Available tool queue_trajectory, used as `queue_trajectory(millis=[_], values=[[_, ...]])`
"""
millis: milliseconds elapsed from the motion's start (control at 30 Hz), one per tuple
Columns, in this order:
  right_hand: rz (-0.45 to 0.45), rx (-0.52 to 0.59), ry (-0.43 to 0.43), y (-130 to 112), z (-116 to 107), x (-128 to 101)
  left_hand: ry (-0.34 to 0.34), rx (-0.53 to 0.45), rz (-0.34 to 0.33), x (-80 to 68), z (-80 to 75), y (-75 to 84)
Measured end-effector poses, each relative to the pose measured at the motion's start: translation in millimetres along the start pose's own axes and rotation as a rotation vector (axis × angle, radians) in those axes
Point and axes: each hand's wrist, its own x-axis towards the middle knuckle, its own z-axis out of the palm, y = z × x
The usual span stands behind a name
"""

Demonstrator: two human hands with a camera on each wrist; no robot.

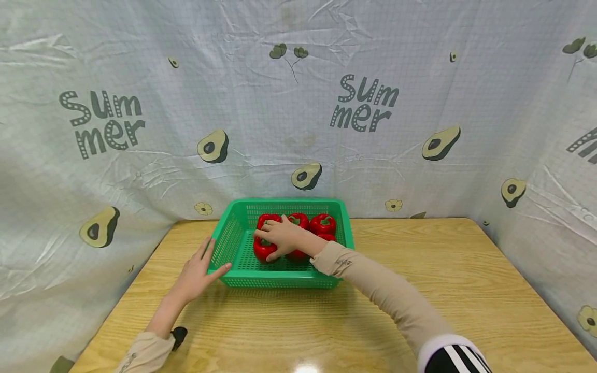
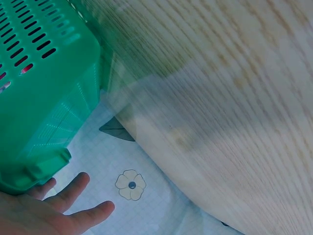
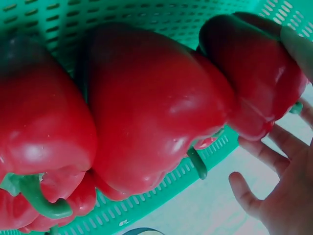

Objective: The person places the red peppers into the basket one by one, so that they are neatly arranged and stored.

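Observation:
A green plastic basket (image 1: 280,280) stands on the table with several red bell peppers (image 1: 323,224) inside, mostly toward its right half. My right hand (image 1: 285,237) reaches over its front into it and grips a bell pepper (image 1: 262,252) at the left of the group. In the right wrist view, thumb and fingers lie on opposite sides of that pepper (image 3: 259,73), beside a larger-looking pepper (image 3: 151,107) with a green stem. My left hand (image 1: 195,277) rests at the basket's left rim, fingers spread and straight; the left wrist view shows the hand (image 2: 49,213) beside the rim.
The wooden table (image 1: 420,290) extends to the right and in front of the basket. Behind it hangs a pale printed sheet (image 1: 261,103), close to the basket's back wall. A dark band (image 1: 179,336) is on my left wrist.

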Motion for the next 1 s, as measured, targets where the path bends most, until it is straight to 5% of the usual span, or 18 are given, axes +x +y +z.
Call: queue_trajectory(millis=[700,1000], values=[[-0.049,-0.022,-0.014,1,19,5,0.008,0.006,0.010,-2.8,-0.3,4.1],[0.017,0.026,-0.111,5,6,-1,0.007,0.018,0.002,-1.6,-0.9,3.5]])
